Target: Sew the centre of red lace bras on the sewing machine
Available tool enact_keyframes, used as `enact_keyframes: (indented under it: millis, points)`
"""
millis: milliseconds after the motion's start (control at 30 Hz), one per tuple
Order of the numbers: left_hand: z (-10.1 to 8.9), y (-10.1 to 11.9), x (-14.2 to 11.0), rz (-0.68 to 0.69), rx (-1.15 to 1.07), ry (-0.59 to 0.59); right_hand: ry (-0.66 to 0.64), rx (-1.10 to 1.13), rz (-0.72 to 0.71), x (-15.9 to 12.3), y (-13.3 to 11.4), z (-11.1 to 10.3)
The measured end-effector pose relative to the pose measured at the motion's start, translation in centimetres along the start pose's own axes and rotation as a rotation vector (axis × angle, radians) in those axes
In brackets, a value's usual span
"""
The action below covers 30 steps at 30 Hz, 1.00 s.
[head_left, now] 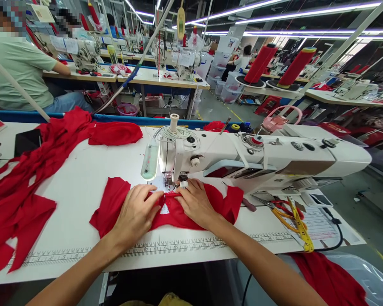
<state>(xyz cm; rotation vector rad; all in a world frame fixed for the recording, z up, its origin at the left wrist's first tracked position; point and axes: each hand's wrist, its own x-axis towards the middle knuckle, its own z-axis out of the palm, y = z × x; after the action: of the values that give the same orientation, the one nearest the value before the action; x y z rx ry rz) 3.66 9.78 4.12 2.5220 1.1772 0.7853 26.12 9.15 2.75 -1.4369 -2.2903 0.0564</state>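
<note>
Under the needle area of a white sewing machine (223,153) lies a piece of red fabric (111,199), spread across the worktable. My left hand (138,208) rests on its left part, thumb and fingers pinching the edge just left of the presser foot (170,182). On the other side, my right hand (196,202) presses and grips the same fabric close to the foot, its fingertips partly hidden by the machine head. Between the two hands a small gap in the cloth shows the machine's plate.
A long heap of red fabric (47,157) covers the table's left. Orange-handled scissors (285,216) and a yellow tape measure (301,229) lie at right. Below is a clear plastic bin (347,265) holding red cloth. A person in a green shirt (15,72) sits ahead left.
</note>
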Motion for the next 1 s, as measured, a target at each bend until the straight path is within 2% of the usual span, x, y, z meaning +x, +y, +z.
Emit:
enact_keyframes:
  millis: [67, 133, 233, 333, 433, 667, 1000]
  points:
    - [-0.7, -0.5, 1.1, -0.168, -0.202, -0.118, -0.002, 0.071, -0.016, -0.1, 0.1, -0.2]
    - [-1.4, -1.0, 2.4, -0.288, -0.400, -0.313, 0.002, 0.163, -0.017, -0.2, 0.0, -0.6]
    - [-2.2, -1.2, 4.1, -0.317, -0.550, -0.529, 0.013, 0.282, 0.012, -0.2, -0.3, -1.2]
    - [-2.1, -1.0, 4.9, -0.335, -0.641, -0.644, -0.032, 0.306, 0.051, 0.0, -0.6, -1.7]
    - [-1.8, -0.9, 4.8, -0.371, -0.689, -0.678, -0.084, 0.269, 0.105, 0.2, -0.6, -2.0]
    - [-1.6, -1.0, 4.4, -0.422, -0.775, -0.676, -0.117, 0.229, 0.154, 0.2, -0.7, -2.4]
    - [-1.9, -1.1, 4.3, -0.379, -0.694, -0.679, -0.076, 0.131, 0.113, 0.2, -0.9, -1.6]
